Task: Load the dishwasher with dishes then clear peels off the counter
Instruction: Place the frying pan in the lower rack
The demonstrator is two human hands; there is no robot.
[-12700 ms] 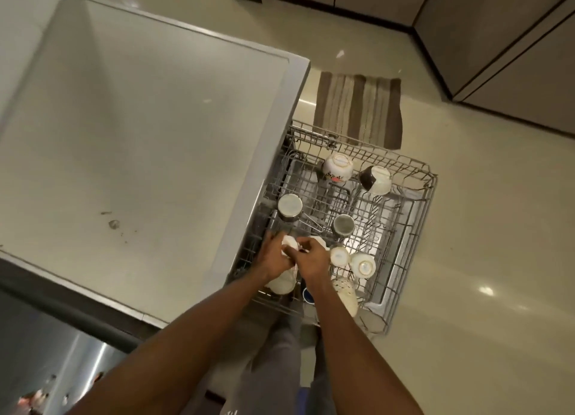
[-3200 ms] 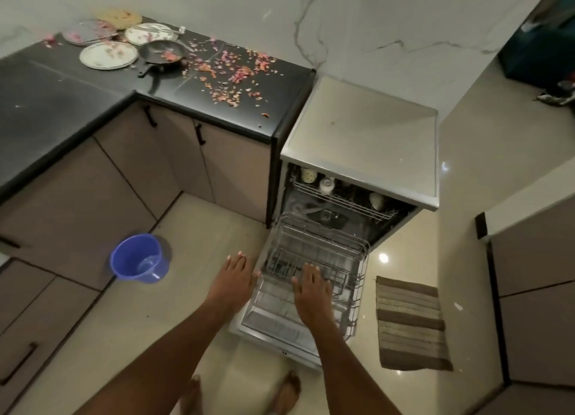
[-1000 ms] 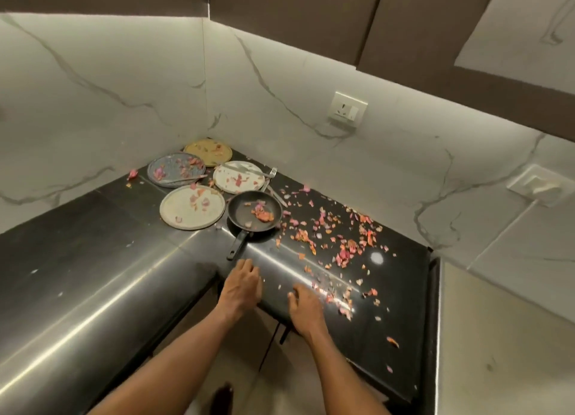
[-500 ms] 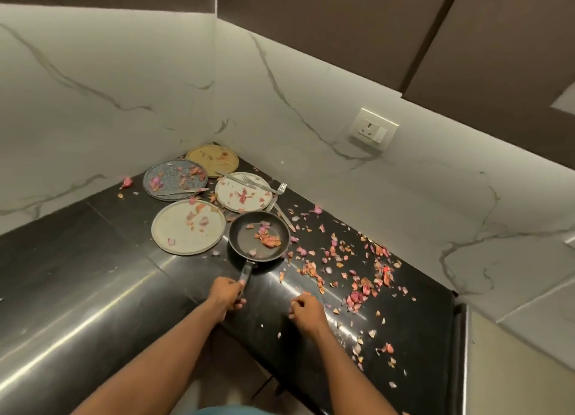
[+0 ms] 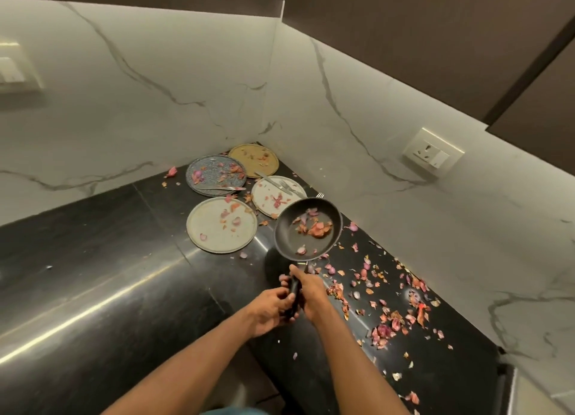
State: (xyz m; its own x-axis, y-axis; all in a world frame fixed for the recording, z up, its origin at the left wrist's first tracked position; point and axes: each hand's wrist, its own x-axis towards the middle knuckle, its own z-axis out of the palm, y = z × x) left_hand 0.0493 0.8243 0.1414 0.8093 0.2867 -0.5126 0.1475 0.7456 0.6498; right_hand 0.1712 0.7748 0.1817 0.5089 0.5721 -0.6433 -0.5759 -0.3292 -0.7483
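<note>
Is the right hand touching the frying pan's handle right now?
Touching. The head view shows the right hand wrapped round the frying pan's black handle, fingers curled over it, with the left hand closed on it as well.

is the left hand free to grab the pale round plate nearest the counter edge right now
Probably not yet: the left hand and right hand both grip the handle of the black frying pan. The pale round plate lies uncovered, with a few peels on it.

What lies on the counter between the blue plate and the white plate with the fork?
In the head view, a knife lies on the near rim of the blue plate, and a few peels sit on the dark counter before the white plate.
</note>
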